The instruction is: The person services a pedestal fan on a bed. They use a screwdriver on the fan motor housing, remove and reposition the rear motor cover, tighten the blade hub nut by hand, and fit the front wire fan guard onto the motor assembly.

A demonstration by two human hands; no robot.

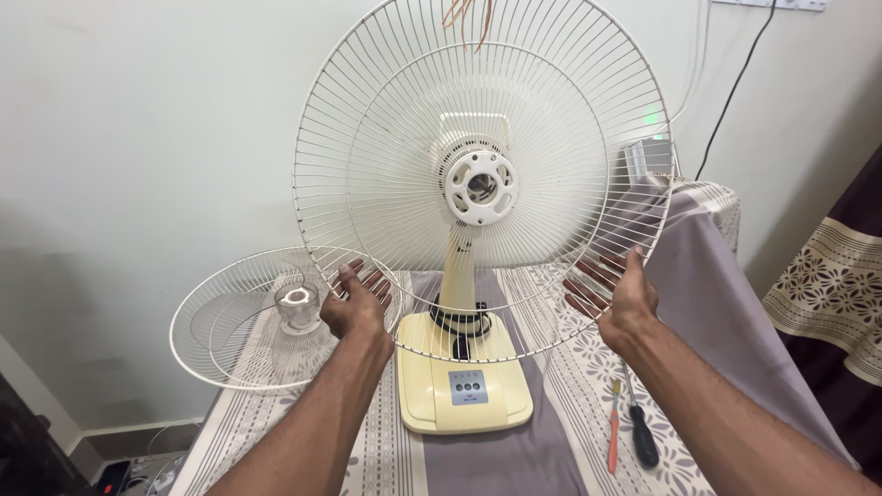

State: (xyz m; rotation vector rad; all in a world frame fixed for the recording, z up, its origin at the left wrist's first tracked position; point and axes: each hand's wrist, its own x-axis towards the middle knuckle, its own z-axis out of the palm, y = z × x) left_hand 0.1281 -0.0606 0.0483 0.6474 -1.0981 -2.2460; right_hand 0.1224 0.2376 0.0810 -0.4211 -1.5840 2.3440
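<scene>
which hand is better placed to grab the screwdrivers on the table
Right. The right hand is at the wire guard's lower right rim, above the two screwdrivers lying on the cloth beside that forearm. The left hand is across the fan base, near the other guard.

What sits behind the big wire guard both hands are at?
Through the wire guard show the fan's motor hub, neck and cream base. No blades are visible. The motor housing's back is hidden.

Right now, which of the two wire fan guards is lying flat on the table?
The smaller-looking guard at the left lies flat, with a clear blade hub on it. The other guard stands upright at the fan's motor, between the left hand and right hand.
</scene>
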